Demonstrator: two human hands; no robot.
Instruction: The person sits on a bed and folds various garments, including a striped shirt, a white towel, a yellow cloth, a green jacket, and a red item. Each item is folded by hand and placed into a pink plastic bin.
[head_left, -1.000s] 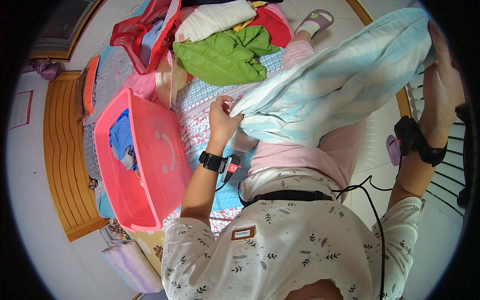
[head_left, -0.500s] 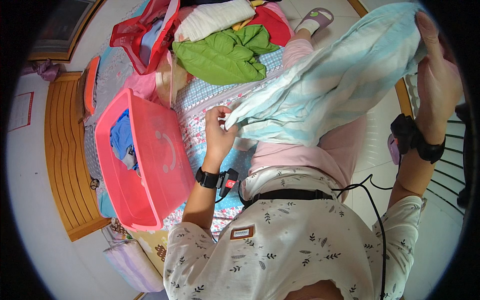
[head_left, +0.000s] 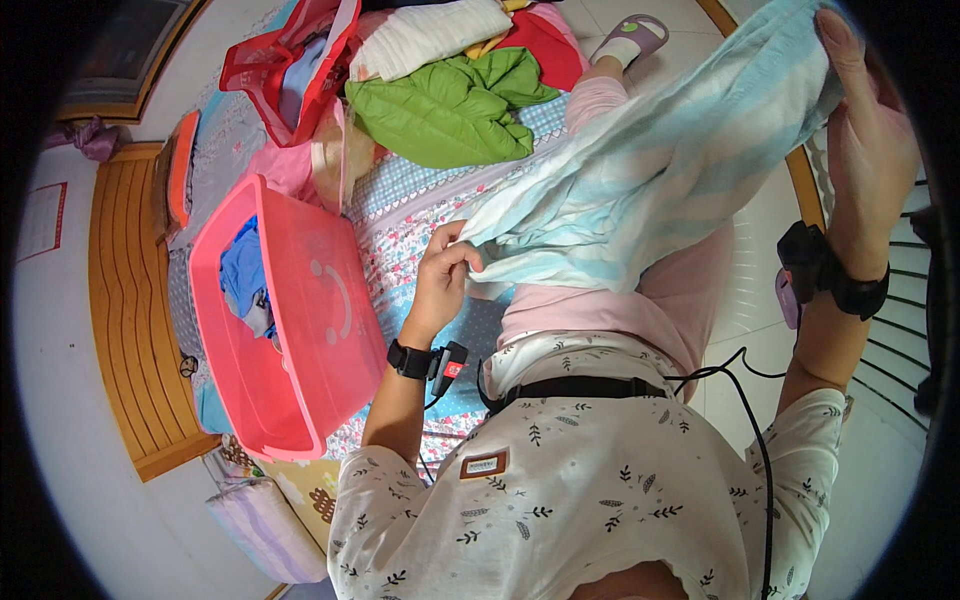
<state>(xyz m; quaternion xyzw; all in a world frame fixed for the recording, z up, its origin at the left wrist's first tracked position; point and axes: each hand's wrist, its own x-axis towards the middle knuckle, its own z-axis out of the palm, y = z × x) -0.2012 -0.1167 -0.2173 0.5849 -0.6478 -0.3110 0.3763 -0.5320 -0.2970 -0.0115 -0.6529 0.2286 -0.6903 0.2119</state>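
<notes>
A thin light-blue and white striped cloth (head_left: 660,170) stretches between my two hands, above my lap. My left hand (head_left: 443,278) is closed on its gathered near-left end, with the fingers curled around the edge. At the upper right, my right hand (head_left: 870,150) grips the other end. The thumb there lies along the cloth, and the other fingers are partly hidden in shadow at the picture's rim. Loose folds sag in the middle of the cloth, mostly close to my left hand.
Left of me on the bed stands a pink plastic bin (head_left: 350,310) with blue clothing (head_left: 245,275) inside. Beyond lie a green padded garment (head_left: 450,110), a white folded cloth (head_left: 430,38) and a red mesh bag (head_left: 235,75). A black cable (head_left: 755,420) hangs at my right.
My left hand has shifted slightly, its fingers now curled differently at the cloth's end. The right hand has moved a little up and left. The cloth's folds have shifted with them.
</notes>
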